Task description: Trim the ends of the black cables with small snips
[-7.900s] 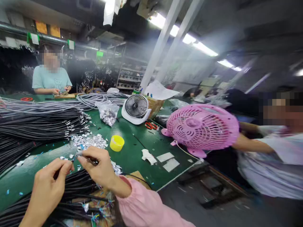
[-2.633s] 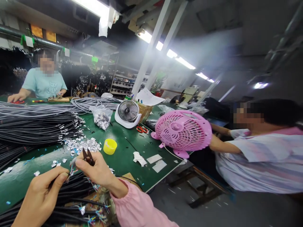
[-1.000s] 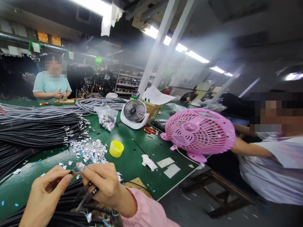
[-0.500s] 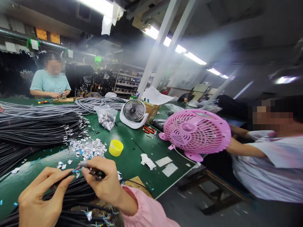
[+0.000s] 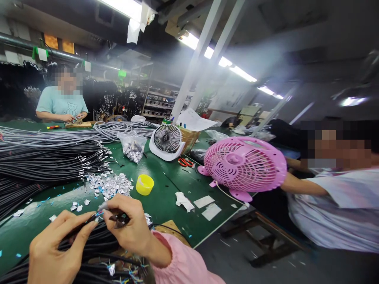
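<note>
My left hand [image 5: 57, 248] is closed at the lower left, its thumb and fingers pinching a black cable [image 5: 92, 218] near the stripped end. Thin coloured wires [image 5: 99, 213] stick out of that end. My right hand [image 5: 134, 230] meets them from the other side, thumb and a grey-covered fingertip pressed at the wires. Tucked in the same hand is a small dark metal tool [image 5: 121, 221], whose kind I cannot make out. Beneath both hands lies a bundle of black cables [image 5: 97, 244] with coloured wire ends.
Foil scraps [image 5: 111, 184] lie beside a yellow ring-shaped container [image 5: 145, 184] on the green table [image 5: 168, 205]. Beyond are a bag of small parts [image 5: 132, 148], a white fan [image 5: 167, 140], red-handled scissors [image 5: 185, 162] and a pink fan [image 5: 244, 163]. Co-workers sit across and at right.
My left hand has shifted slightly right and the cable end is closer to my right fingertips. My right hand has moved a little left.
</note>
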`<state>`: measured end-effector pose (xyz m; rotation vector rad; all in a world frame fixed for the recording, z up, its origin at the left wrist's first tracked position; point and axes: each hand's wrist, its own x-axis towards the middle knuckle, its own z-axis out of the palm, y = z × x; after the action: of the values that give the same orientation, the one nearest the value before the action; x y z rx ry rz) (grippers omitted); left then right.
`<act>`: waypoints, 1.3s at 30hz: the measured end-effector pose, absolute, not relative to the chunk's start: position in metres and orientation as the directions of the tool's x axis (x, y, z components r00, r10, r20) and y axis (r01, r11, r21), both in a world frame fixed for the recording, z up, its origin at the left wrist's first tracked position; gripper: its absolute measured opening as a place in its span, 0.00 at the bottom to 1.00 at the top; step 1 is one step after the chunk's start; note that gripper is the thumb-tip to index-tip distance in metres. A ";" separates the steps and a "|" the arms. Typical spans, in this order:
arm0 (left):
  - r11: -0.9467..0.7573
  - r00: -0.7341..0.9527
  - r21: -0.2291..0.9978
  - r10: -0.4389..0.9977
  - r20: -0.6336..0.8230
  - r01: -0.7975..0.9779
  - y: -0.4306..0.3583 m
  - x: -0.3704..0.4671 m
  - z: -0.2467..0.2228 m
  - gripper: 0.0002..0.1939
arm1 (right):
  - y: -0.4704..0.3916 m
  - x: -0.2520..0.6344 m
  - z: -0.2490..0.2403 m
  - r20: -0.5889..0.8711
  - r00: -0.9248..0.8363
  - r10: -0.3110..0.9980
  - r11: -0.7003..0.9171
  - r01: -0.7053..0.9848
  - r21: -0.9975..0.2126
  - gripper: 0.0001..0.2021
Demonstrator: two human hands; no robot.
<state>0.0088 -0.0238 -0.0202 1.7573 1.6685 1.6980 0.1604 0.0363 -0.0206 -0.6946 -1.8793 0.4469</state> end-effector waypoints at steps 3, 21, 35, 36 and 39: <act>-0.303 -0.319 0.791 0.793 0.518 0.531 -0.021 0.007 -0.024 0.26 | 0.036 0.160 -0.019 0.696 -0.305 0.650 0.760 0.287 -0.584 0.08; -0.294 -0.134 0.802 0.899 0.416 0.520 -0.013 -0.013 -0.024 0.25 | 0.036 0.157 -0.014 0.739 -0.286 0.610 0.792 0.176 -0.585 0.13; -0.142 -0.277 0.932 0.930 0.241 0.334 -0.023 0.011 -0.021 0.26 | 0.035 0.160 -0.017 0.625 -0.362 0.692 0.707 0.165 -0.687 0.06; -0.140 -0.262 0.934 0.936 0.233 0.328 -0.023 0.012 -0.019 0.26 | 0.035 0.160 -0.015 0.573 -0.387 0.723 0.663 0.156 -0.732 0.05; -0.136 -0.234 0.945 0.949 0.210 0.297 -0.026 0.015 -0.013 0.28 | 0.038 0.156 -0.009 0.370 -0.441 0.818 0.474 0.150 -0.868 0.05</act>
<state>0.0150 -0.0258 -0.0130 1.4192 1.5351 1.3989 0.1561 0.0384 -0.0089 -0.8097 -1.8793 0.9993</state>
